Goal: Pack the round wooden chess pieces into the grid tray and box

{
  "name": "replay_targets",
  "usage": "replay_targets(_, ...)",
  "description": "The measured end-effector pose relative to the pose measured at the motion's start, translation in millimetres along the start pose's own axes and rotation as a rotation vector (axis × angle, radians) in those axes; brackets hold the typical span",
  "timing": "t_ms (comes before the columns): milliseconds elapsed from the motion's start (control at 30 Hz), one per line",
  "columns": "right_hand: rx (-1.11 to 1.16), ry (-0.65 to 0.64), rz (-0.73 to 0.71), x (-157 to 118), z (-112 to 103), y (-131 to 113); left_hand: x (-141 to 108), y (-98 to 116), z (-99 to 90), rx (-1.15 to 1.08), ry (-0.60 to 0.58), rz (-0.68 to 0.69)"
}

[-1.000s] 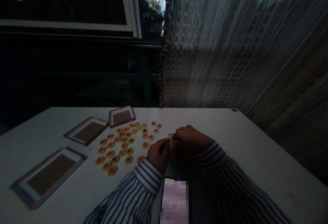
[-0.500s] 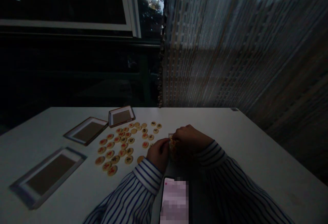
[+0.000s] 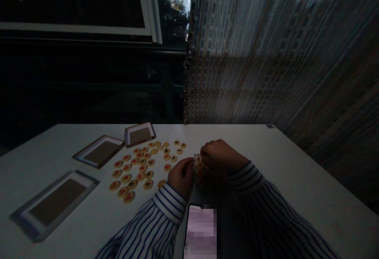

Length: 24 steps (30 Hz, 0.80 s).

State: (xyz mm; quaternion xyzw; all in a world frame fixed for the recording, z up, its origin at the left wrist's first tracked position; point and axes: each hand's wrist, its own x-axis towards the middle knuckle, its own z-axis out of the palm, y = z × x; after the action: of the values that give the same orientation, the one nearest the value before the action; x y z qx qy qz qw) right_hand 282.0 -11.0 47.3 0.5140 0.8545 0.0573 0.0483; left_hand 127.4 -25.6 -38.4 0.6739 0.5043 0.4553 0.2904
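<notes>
Far left on a white table (image 3: 296, 180), a long grey-rimmed tray (image 3: 57, 201), shallow and set slantwise. Next, a brown-edged tray (image 3: 102, 152), with a smaller tray (image 3: 139, 135) just beyond to the right, both with brown bases. Then loose round pieces (image 3: 143, 168), lying flat in a broad scatter, mostly marked in red or black, a few plain-looking on top. Just beside the left cuff, partly hidden, one more plain-looking disc (image 3: 161, 183). After that, the left hand (image 3: 181, 177), in a blue-striped sleeve (image 3: 170, 201), fingers curled in against the left side of a pale-edged container (image 3: 199, 168); impossible to tell whether gripping or merely steadying. Inside the container, between both hands, close-set marked pieces in view along the left edge, the remainder lost in shadow. Nearer, below the container, a phone (image 3: 201, 227) with a lit pinkish screen. To the right, over the container's far part, the right hand (image 3: 222, 156), knuckles up and fingers bent downward, tips hidden; impossible to tell whether closed on a piece. Behind, stretching rightward, a string curtain (image 3: 251, 53).
</notes>
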Motion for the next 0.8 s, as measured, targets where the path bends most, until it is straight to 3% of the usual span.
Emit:
replay_targets(633,0.008,0.113,0.051,-1.2,-12.3,-9.4,2.0,5.0,-8.3,-0.037,0.054,0.04)
replay_targets(800,0.031,0.165,0.054,-1.9,-14.4,-11.2,4.6,9.6,-13.2,-0.047,0.019,0.039)
